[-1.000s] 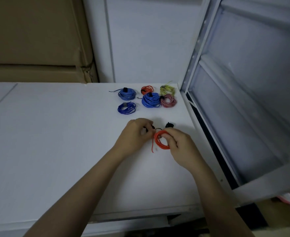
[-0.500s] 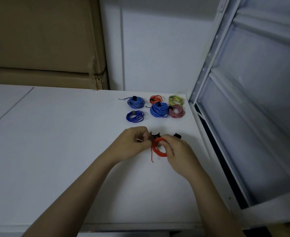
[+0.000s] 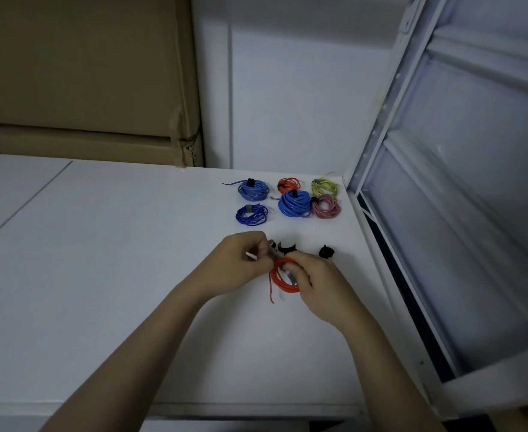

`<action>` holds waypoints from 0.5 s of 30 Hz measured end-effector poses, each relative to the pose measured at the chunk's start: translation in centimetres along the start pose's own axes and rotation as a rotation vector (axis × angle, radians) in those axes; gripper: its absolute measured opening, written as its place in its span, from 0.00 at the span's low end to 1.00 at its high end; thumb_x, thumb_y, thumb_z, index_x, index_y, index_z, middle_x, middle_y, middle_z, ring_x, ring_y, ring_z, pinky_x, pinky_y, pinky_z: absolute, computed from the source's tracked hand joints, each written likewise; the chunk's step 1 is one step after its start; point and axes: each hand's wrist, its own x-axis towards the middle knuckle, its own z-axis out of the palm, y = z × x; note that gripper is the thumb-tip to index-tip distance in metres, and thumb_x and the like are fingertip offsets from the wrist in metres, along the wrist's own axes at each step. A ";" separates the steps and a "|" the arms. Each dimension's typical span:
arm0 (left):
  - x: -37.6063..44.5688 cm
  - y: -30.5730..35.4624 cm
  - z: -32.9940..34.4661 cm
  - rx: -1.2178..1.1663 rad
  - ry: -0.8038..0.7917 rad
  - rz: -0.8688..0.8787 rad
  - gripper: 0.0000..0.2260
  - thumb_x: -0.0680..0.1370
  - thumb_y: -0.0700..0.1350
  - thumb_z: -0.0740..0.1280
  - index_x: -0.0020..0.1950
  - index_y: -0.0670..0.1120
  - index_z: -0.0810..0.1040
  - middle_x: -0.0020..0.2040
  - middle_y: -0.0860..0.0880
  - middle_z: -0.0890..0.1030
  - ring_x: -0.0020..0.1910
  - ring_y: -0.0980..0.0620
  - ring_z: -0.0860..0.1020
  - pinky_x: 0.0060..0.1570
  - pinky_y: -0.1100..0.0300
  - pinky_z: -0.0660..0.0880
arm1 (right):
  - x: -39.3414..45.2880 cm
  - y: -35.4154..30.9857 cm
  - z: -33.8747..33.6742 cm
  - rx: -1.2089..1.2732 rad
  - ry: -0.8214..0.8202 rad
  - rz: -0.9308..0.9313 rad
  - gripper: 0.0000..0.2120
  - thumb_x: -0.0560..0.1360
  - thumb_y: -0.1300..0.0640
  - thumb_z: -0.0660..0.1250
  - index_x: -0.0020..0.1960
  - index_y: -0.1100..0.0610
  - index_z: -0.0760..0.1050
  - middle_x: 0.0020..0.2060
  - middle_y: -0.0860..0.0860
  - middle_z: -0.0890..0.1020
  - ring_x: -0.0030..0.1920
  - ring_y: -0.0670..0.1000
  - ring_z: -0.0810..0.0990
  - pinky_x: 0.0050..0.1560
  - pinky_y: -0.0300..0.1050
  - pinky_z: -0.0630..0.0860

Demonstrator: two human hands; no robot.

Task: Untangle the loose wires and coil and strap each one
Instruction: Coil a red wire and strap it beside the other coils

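Head view: six strapped coils [image 3: 289, 199] sit above centre; your right hand [image 3: 321, 285] grips the orange coil [image 3: 284, 277], unstrapped, your left hand [image 3: 240, 260] pinching a strap [image 3: 271, 248].

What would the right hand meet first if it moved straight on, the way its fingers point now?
The right hand points up-left, holding the red coil. Just beyond its fingertips is the left hand, then probably the black straps, though depth is unclear.
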 end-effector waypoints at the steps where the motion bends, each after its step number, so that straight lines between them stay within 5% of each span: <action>1: 0.0 -0.1 0.0 0.009 0.013 -0.016 0.07 0.74 0.37 0.67 0.36 0.44 0.72 0.42 0.44 0.82 0.46 0.51 0.82 0.49 0.54 0.79 | -0.1 0.0 0.1 0.019 -0.011 0.001 0.11 0.80 0.58 0.59 0.56 0.51 0.78 0.44 0.44 0.81 0.45 0.44 0.79 0.49 0.43 0.77; 5: -0.1 0.0 -0.2 -0.200 0.037 -0.095 0.07 0.78 0.45 0.68 0.42 0.44 0.74 0.38 0.47 0.84 0.40 0.50 0.83 0.43 0.59 0.80 | -0.4 -0.1 0.6 0.039 0.025 -0.002 0.10 0.80 0.56 0.59 0.54 0.48 0.78 0.39 0.37 0.77 0.43 0.39 0.78 0.44 0.32 0.74; 9: -0.4 0.6 -0.5 -0.475 0.012 -0.241 0.24 0.71 0.64 0.61 0.55 0.47 0.76 0.44 0.47 0.86 0.44 0.50 0.84 0.45 0.62 0.80 | -0.7 -0.3 0.9 0.141 0.103 0.045 0.11 0.80 0.58 0.59 0.54 0.49 0.79 0.38 0.38 0.79 0.43 0.38 0.78 0.42 0.28 0.73; 12: -0.9 0.4 -0.6 -0.546 -0.071 -0.233 0.18 0.76 0.56 0.61 0.58 0.46 0.79 0.51 0.47 0.85 0.52 0.49 0.83 0.53 0.60 0.79 | -0.7 -0.7 1.0 0.189 0.148 0.053 0.12 0.80 0.60 0.60 0.54 0.49 0.79 0.39 0.37 0.80 0.43 0.39 0.79 0.42 0.29 0.74; 15: -1.2 0.5 -0.2 -0.620 -0.067 -0.228 0.10 0.77 0.45 0.65 0.55 0.45 0.82 0.51 0.46 0.85 0.51 0.50 0.83 0.49 0.63 0.79 | -0.6 -0.9 1.2 0.166 0.178 0.040 0.11 0.80 0.60 0.60 0.53 0.51 0.80 0.38 0.39 0.80 0.42 0.41 0.79 0.43 0.35 0.76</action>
